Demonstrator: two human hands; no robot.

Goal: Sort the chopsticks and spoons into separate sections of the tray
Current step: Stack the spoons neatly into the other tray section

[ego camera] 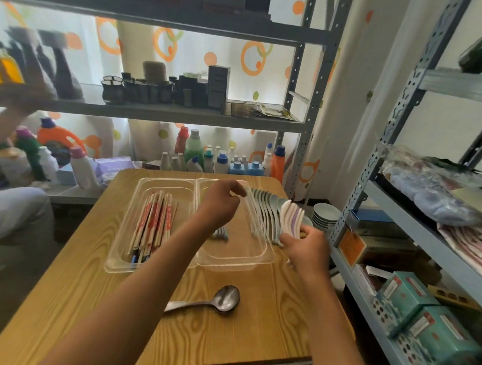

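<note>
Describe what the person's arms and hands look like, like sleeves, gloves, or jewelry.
Both forearms are bare as far as the frame shows, with no sleeves in view. The left hand and right hand wear no gloves, and no watch, bracelet or ring is visible.

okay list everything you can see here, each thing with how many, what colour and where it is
table: one, wood grain, centre
tray: one, clear plastic, two sections, on the table
chopsticks: a bundle, red and white wrappers, left section
metal spoon: one, silver, on the table in front of the tray
pale spoons: a row, grey-green, along the tray's right edge
white and purple spoons: a few, held in the right hand
bowls: a stack, pale, right of the table
bottles: many, mixed colours, behind the table
shelves: grey metal, behind and right
left hand: over the right section
right hand: beside the tray
</note>
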